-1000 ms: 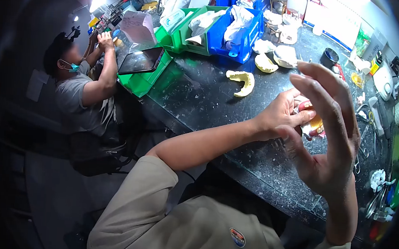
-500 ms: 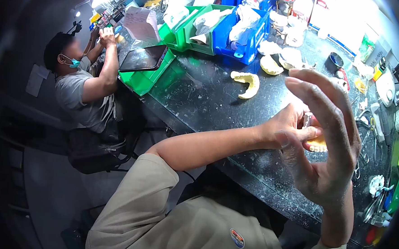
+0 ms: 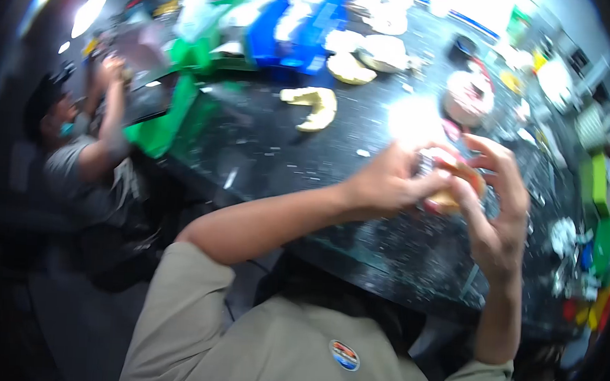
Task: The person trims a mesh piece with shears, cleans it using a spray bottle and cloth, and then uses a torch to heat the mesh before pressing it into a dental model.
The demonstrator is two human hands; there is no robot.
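Observation:
A denture [image 3: 448,199] with a pink and yellowish body is held above the dark bench; motion blur hides its detail. My left hand [image 3: 384,184] grips its left side, thumb along the front. My right hand [image 3: 500,214] curls around its right side, with the thumb and fingertips on it. A small whitish piece shows by the left fingertips, too blurred to name. Just beyond my hands stands a round pink and white dental cast [image 3: 468,97].
A yellow horseshoe-shaped cast [image 3: 316,110] lies left of my hands, with more casts [image 3: 353,67] behind it. Blue bins [image 3: 258,36] and a green bin [image 3: 160,124] stand along the left. A co-worker [image 3: 87,141] sits there. Hand tools and clutter line the bench's right side.
My right hand has lowered from its raised, spread pose and closed on the denture. The view has turned rightward, and the bench objects appear shifted left.

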